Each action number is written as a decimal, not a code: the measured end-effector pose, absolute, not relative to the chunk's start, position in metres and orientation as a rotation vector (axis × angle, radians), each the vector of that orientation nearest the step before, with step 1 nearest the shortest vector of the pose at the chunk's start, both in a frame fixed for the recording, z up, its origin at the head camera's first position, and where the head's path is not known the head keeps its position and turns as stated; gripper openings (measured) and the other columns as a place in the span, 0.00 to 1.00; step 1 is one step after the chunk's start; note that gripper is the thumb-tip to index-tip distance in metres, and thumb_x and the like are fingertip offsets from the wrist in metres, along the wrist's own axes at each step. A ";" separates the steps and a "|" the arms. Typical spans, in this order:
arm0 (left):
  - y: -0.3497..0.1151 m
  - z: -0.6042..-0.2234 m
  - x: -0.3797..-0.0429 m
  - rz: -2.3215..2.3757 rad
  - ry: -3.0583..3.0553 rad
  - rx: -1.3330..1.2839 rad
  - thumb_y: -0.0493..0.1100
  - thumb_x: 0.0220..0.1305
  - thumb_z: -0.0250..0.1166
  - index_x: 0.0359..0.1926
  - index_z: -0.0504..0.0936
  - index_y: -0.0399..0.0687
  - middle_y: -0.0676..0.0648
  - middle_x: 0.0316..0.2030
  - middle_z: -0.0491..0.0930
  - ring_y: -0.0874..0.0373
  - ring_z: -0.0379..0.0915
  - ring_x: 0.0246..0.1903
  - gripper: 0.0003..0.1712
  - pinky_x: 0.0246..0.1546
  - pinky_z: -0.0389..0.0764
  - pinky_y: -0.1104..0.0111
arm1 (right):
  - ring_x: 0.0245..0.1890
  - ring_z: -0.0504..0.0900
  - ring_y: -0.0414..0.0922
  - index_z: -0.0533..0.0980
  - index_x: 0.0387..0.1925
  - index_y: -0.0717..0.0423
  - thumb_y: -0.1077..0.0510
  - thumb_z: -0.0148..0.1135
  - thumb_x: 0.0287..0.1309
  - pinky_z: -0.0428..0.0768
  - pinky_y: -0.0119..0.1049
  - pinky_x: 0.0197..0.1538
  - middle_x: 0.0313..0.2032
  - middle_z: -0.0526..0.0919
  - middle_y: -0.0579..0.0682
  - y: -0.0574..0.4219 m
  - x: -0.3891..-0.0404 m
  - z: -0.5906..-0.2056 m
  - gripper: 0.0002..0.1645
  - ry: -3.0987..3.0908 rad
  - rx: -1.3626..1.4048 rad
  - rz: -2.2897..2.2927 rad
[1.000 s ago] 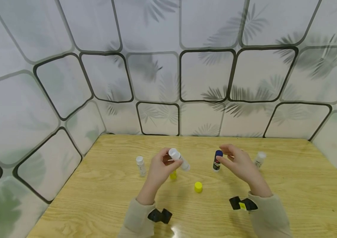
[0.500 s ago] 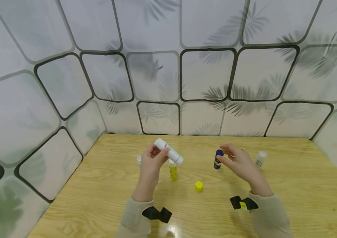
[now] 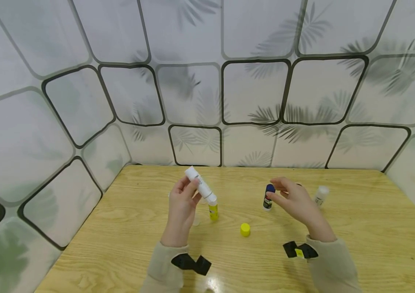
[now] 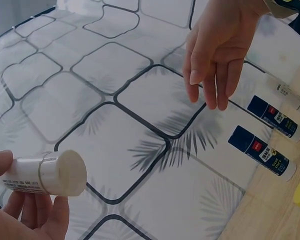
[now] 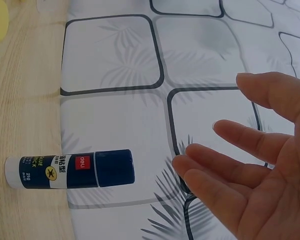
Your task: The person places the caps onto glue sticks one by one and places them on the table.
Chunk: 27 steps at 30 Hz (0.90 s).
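"What is in the left hand [image 3: 182, 202]?"

"A white tube [image 3: 200, 185]. The thumb and fingers curl round it, so that grip is snug. It is up in the air above the surface [image 3: 236, 260], and it leans, with its high end to the left."

"Can you see what is inside?"

"No. A thin line goes round it near one end, and the round end looks pale in the left wrist view. I can't tell what the tube has in it."

"What is just below it?"

"A yellow tube [image 3: 213, 212] stands there. In the head view, the low end of the white one meets its top, but I can't tell if they really touch. A yellow cap [image 3: 245, 230] sits on the surface, a bit to the right."

"And the right hand [image 3: 295, 198]?"

"Its fingers are spread and loose, and that grip has hold of nothing. A blue glue stick [image 3: 267, 198] stands near it, apart from the fingers. Its dark blue lid [image 5: 116, 167] is on and hides the inside."

"Any more?"

"A second blue stick [image 4: 275, 117] stands beside the first, with its top on too. Past that is a white stick [image 4: 286, 93]."
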<state>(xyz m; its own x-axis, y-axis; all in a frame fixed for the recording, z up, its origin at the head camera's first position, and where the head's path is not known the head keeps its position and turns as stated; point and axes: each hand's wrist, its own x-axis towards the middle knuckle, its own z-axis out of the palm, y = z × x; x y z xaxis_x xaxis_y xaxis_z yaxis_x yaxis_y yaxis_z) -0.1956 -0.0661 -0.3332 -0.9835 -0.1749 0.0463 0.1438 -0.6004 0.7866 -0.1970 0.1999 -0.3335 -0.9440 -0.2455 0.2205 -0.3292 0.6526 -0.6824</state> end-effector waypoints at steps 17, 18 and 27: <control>-0.080 -0.332 -0.194 -2.633 -1.623 -0.082 0.31 0.59 0.54 0.32 0.79 0.46 0.48 0.30 0.76 0.60 0.72 0.29 0.09 0.28 0.73 0.70 | 0.51 0.69 0.57 0.65 0.54 0.66 0.53 0.55 0.58 0.67 0.48 0.52 0.49 0.71 0.64 0.197 -0.196 -0.334 0.27 -2.754 0.511 1.176; -0.083 -0.331 -0.194 -2.629 -1.628 -0.086 0.31 0.59 0.54 0.31 0.79 0.46 0.48 0.30 0.76 0.60 0.72 0.29 0.09 0.28 0.73 0.71 | 0.51 0.69 0.57 0.65 0.54 0.66 0.53 0.55 0.58 0.67 0.48 0.53 0.50 0.71 0.64 0.197 -0.196 -0.334 0.27 -2.755 0.510 1.179; -0.105 -0.325 -0.194 -2.551 -1.731 -0.126 0.29 0.58 0.52 0.25 0.78 0.47 0.47 0.28 0.75 0.58 0.72 0.28 0.12 0.26 0.74 0.70 | 0.50 0.69 0.57 0.65 0.54 0.66 0.50 0.54 0.58 0.67 0.49 0.52 0.50 0.70 0.63 0.195 -0.197 -0.338 0.29 -2.746 0.540 1.174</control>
